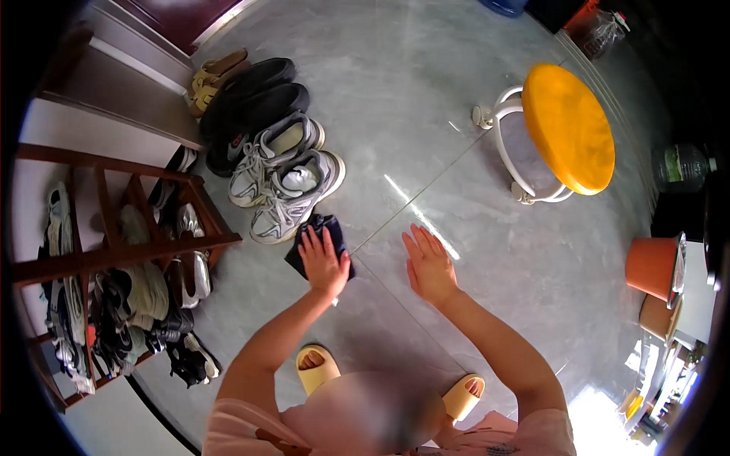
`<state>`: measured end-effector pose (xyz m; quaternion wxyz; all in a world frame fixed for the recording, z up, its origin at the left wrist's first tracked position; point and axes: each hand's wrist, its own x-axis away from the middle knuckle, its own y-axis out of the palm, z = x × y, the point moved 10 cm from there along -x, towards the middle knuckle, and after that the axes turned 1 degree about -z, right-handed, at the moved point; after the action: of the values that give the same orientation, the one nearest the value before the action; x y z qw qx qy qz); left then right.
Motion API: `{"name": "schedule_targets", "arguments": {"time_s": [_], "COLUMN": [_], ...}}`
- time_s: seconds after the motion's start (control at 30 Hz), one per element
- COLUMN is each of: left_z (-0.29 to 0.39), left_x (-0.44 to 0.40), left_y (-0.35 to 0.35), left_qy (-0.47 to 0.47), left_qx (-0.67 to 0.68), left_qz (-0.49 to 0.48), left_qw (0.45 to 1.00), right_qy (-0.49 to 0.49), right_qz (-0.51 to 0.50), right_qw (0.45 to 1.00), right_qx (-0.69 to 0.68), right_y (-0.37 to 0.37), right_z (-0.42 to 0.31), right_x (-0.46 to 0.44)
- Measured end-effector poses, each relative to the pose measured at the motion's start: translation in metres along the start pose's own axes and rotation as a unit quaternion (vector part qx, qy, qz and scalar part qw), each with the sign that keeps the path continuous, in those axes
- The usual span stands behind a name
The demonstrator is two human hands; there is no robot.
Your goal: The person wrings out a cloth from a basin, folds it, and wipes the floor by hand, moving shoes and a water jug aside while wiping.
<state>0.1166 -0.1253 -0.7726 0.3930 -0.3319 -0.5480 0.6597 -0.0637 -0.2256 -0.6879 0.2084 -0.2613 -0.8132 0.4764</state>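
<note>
My left hand [325,266] rests flat, fingers apart, on top of a black folded piece of soft material [325,225]; whether it is cloth or a plastic bag I cannot tell. Just beyond it, a pair of grey and white sneakers [285,201] stands on the floor, the nearer shoe close to the black piece. White stuffing or a sock shows inside that shoe. My right hand [432,267] is stretched out with nothing in it, palm down over the grey floor [395,327], to the right of the black piece.
Black shoes [262,106] and tan sandals [213,80] line up behind the sneakers. A brown wooden rack [129,262] full of shoes stands at left. At right are a yellow-seated wheeled stool [569,129] and an orange bucket [652,266]. Yellow slippers [319,368] are on my feet.
</note>
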Motion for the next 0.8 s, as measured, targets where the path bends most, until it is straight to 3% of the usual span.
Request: {"name": "schedule_targets", "arguments": {"time_s": [0.2, 0.33, 0.4, 0.47, 0.53, 0.57, 0.6, 0.67, 0.73, 0.8], "left_z": [0.096, 0.180, 0.196, 0.181, 0.149, 0.130, 0.113, 0.109, 0.133, 0.195], "left_x": [-0.083, -0.104, -0.089, -0.098, -0.143, -0.165, -0.187, -0.216, -0.219, -0.198], "left_y": [0.010, 0.009, 0.010, 0.001, -0.006, -0.009, -0.007, 0.006, -0.002, 0.003], "left_qy": [0.035, 0.271, 0.416, 0.478, 0.329, 0.260, 0.188, 0.087, 0.049, 0.171], "left_qx": [0.071, 0.141, 0.143, 0.113, 0.042, 0.034, 0.029, -0.024, -0.027, 0.025], "left_qz": [0.025, 0.016, -0.017, -0.031, -0.012, 0.047, 0.106, 0.128, 0.173, 0.077], "left_qw": [0.997, 0.952, 0.898, 0.871, 0.943, 0.964, 0.976, 0.988, 0.983, 0.982], "right_qy": [0.138, 0.200, 0.206, 0.210, 0.279, 0.316, 0.328, 0.358, 0.347, 0.342], "right_qz": [0.000, -0.002, -0.001, 0.003, 0.002, 0.000, -0.012, -0.039, -0.035, -0.029], "right_qw": [0.988, 0.976, 0.978, 0.976, 0.954, 0.938, 0.937, 0.929, 0.936, 0.939], "right_qx": [-0.075, -0.082, -0.036, 0.049, 0.112, 0.142, 0.122, 0.085, 0.041, 0.010], "right_y": [0.019, 0.034, 0.036, 0.031, 0.025, 0.022, 0.026, 0.036, 0.040, 0.042], "right_z": [0.023, 0.045, 0.054, 0.059, 0.074, 0.081, 0.086, 0.098, 0.097, 0.096], "right_x": [0.042, 0.076, 0.077, 0.074, 0.075, 0.080, 0.082, 0.098, 0.108, 0.111]}}
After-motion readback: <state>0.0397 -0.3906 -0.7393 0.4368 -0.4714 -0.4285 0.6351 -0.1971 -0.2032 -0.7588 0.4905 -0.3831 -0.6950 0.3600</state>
